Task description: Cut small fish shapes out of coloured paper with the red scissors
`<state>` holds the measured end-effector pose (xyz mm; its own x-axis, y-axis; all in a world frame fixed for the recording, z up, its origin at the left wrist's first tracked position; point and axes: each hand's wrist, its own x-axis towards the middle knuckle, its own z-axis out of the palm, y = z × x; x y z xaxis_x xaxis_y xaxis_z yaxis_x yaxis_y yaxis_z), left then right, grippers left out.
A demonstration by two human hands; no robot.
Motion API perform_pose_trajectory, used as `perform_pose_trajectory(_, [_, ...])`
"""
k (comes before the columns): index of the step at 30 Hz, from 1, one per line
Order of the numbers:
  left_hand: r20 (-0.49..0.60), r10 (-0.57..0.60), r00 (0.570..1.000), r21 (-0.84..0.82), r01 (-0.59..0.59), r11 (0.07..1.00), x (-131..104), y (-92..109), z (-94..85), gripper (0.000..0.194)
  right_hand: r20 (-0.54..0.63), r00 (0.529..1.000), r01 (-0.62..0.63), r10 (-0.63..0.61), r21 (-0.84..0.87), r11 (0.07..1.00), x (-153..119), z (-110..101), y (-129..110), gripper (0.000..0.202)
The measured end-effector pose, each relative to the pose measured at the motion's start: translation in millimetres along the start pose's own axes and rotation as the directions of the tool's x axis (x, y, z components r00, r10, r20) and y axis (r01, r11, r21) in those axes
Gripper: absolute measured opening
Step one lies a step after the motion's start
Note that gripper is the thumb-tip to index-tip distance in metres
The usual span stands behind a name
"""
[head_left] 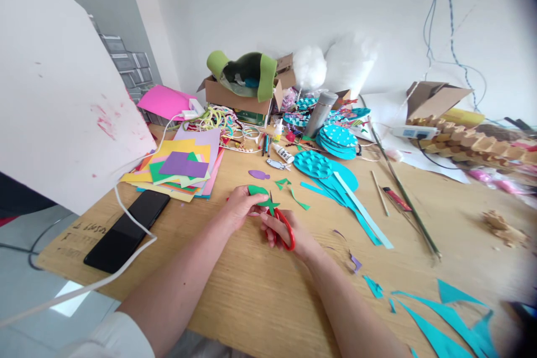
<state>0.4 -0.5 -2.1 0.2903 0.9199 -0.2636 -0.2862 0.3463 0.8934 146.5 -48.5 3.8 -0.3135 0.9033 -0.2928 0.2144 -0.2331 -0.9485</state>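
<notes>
My left hand (242, 206) pinches a small piece of green paper (257, 190) above the wooden table. My right hand (289, 230) grips red-handled scissors (288, 229), whose blades meet the green paper near its tail-like end. Just beyond my hands lie green paper scraps (298, 199) and a purple fish-shaped paper cutout (259, 174). A white cutout with dark outlines (277, 164) rests further back, beside a white glue bottle (283, 153).
Left, a stack of coloured paper (184, 165) lies behind a black phone (126, 229), crossed by a white cable (130, 254). Turquoise paper strips (361, 210), a long stick (403, 190) and turquoise offcuts (444, 313) spread rightward. A grey flask (321, 114) stands behind.
</notes>
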Motion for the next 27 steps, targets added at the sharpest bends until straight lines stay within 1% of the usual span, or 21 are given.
perform_pose_trajectory(3, [-0.001,-0.007,1.000,0.029,0.007,1.000,0.4,0.6,-0.4,0.028,-0.021,0.999,-0.033,0.032,-0.015,0.999,-0.9,-0.5,-2.3,0.045])
perform_pose_trajectory(9, [0.047,0.011,0.999,0.028,-0.012,1.000,0.0,3.8,-0.2,0.026,-0.030,0.997,-0.069,0.068,-0.019,0.997,0.5,-2.1,-3.4,0.043])
perform_pose_trajectory(16, [0.019,0.009,1.000,0.080,-0.010,0.997,1.1,1.9,-0.2,0.020,-0.018,0.998,-0.066,0.066,-0.019,0.998,1.4,-2.3,-3.1,0.043])
perform_pose_trajectory(27, [0.011,-0.001,1.000,0.111,0.000,0.994,1.5,-0.2,-1.7,0.023,-0.019,0.998,-0.060,0.059,-0.015,0.998,-0.2,-1.8,-4.8,0.045])
